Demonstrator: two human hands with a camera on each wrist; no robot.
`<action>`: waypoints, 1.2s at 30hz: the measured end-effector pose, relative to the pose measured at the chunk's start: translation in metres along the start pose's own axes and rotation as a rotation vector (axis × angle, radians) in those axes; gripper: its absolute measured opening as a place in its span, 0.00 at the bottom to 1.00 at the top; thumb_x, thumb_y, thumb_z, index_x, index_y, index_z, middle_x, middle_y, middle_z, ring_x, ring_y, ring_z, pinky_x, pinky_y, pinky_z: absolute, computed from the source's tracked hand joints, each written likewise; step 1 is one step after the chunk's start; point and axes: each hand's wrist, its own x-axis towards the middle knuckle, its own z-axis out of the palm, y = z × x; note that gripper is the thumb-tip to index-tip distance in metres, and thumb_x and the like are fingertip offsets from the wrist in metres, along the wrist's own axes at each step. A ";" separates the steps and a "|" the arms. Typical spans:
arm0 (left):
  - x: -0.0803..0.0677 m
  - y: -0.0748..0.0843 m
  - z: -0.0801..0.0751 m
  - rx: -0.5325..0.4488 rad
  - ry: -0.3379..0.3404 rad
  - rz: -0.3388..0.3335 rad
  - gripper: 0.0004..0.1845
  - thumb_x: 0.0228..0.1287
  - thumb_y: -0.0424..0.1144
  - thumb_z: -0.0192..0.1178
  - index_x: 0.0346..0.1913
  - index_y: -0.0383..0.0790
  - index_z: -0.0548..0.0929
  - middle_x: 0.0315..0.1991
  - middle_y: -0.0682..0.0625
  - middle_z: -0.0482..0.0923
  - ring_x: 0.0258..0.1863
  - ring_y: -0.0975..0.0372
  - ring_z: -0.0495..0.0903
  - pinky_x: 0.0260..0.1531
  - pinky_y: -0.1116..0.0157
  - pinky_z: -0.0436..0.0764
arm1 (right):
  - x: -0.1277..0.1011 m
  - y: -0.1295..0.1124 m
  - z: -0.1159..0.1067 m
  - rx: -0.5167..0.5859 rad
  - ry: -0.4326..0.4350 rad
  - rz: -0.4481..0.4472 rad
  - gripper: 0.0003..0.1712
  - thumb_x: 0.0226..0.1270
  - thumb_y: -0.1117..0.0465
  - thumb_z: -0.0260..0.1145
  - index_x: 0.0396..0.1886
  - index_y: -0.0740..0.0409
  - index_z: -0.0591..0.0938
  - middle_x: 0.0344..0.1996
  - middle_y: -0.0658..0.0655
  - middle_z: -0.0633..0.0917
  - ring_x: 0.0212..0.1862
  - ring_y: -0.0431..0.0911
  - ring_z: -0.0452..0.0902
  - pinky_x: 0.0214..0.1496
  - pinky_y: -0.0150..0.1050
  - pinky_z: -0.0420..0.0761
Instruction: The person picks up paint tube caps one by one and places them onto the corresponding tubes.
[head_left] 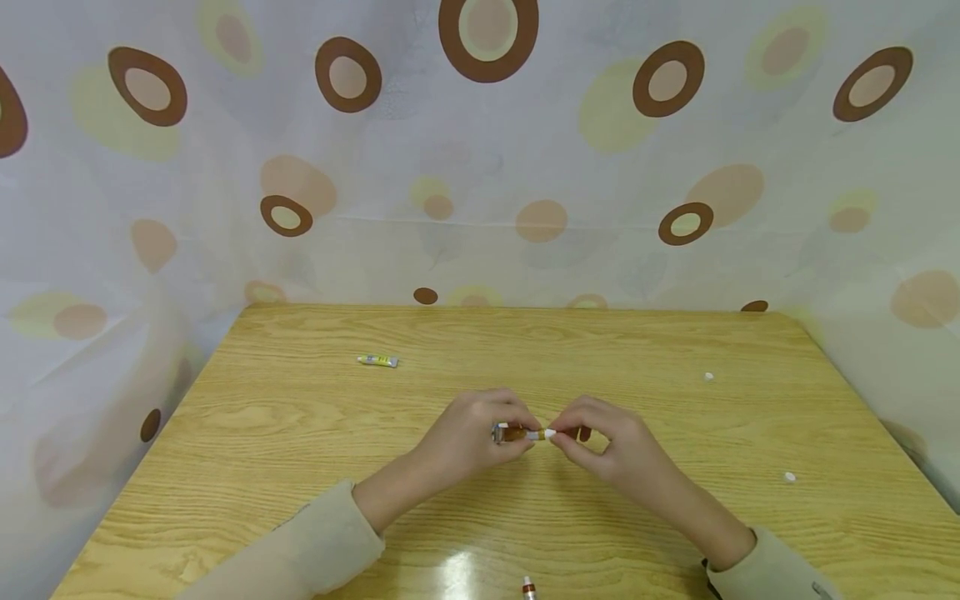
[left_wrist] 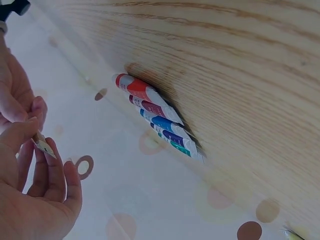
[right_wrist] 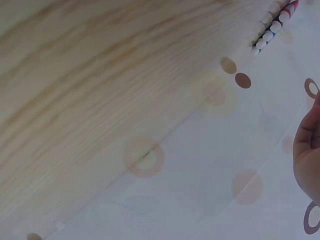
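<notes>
Over the middle of the table, my left hand [head_left: 476, 429] holds a small paint tube [head_left: 516, 434] with an orange-brown label. The tube lies level, its white cap [head_left: 551, 433] pointing right. My right hand [head_left: 611, 433] pinches that cap between thumb and forefinger. In the left wrist view the left hand [left_wrist: 37, 200] grips the tube's flat end [left_wrist: 45, 146], and the fingers of the right hand [left_wrist: 20, 90] meet it from above. Only an edge of the right hand [right_wrist: 307, 155] shows in the right wrist view.
A yellow-labelled tube [head_left: 377, 361] lies at the back left of the wooden table [head_left: 600, 350]. Two small white caps, one farther back [head_left: 708, 377] and one nearer [head_left: 790, 477], lie on the right. A brown-banded tube [head_left: 528, 588] shows at the front edge. Several coloured tubes [left_wrist: 160, 120] lie in a row.
</notes>
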 end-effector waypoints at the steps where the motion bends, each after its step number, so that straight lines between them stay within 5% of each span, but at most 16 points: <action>1: 0.000 0.000 0.000 0.008 0.000 0.006 0.05 0.61 0.31 0.73 0.39 0.38 0.91 0.37 0.50 0.88 0.31 0.66 0.84 0.32 0.83 0.79 | 0.000 0.000 0.000 0.001 -0.001 0.002 0.06 0.65 0.67 0.74 0.38 0.52 0.87 0.33 0.47 0.87 0.33 0.35 0.77 0.36 0.27 0.79; 12: -0.002 -0.001 -0.001 0.016 -0.037 -0.061 0.05 0.61 0.31 0.74 0.39 0.39 0.91 0.36 0.51 0.88 0.30 0.67 0.83 0.31 0.80 0.80 | -0.003 0.001 -0.003 -0.095 -0.054 0.039 0.16 0.57 0.72 0.77 0.43 0.54 0.88 0.37 0.47 0.87 0.35 0.34 0.78 0.35 0.33 0.83; 19: -0.004 -0.002 -0.003 -0.038 -0.069 -0.125 0.05 0.62 0.32 0.73 0.40 0.39 0.91 0.38 0.51 0.89 0.32 0.67 0.83 0.33 0.76 0.84 | -0.002 0.004 -0.001 -0.116 -0.013 -0.108 0.19 0.52 0.75 0.77 0.43 0.57 0.86 0.38 0.51 0.86 0.36 0.40 0.80 0.41 0.22 0.79; 25: -0.005 -0.002 -0.002 -0.060 -0.065 -0.106 0.05 0.62 0.32 0.73 0.40 0.40 0.91 0.38 0.51 0.89 0.33 0.67 0.83 0.34 0.79 0.82 | -0.003 0.004 0.003 -0.108 0.003 -0.172 0.02 0.70 0.65 0.71 0.40 0.57 0.86 0.37 0.50 0.86 0.35 0.39 0.82 0.42 0.20 0.79; 27: -0.005 -0.001 -0.002 -0.059 -0.060 -0.097 0.05 0.62 0.32 0.73 0.40 0.40 0.91 0.38 0.51 0.89 0.33 0.67 0.83 0.34 0.80 0.81 | -0.002 0.004 0.003 -0.111 0.006 -0.175 0.04 0.74 0.61 0.67 0.40 0.57 0.86 0.37 0.50 0.86 0.35 0.39 0.82 0.42 0.20 0.80; 36: -0.003 0.002 -0.002 0.009 -0.040 -0.061 0.04 0.62 0.32 0.73 0.40 0.41 0.91 0.37 0.52 0.88 0.30 0.68 0.81 0.30 0.82 0.78 | -0.002 0.001 0.003 -0.066 -0.002 -0.107 0.06 0.66 0.68 0.73 0.39 0.54 0.86 0.36 0.48 0.85 0.35 0.37 0.79 0.41 0.19 0.78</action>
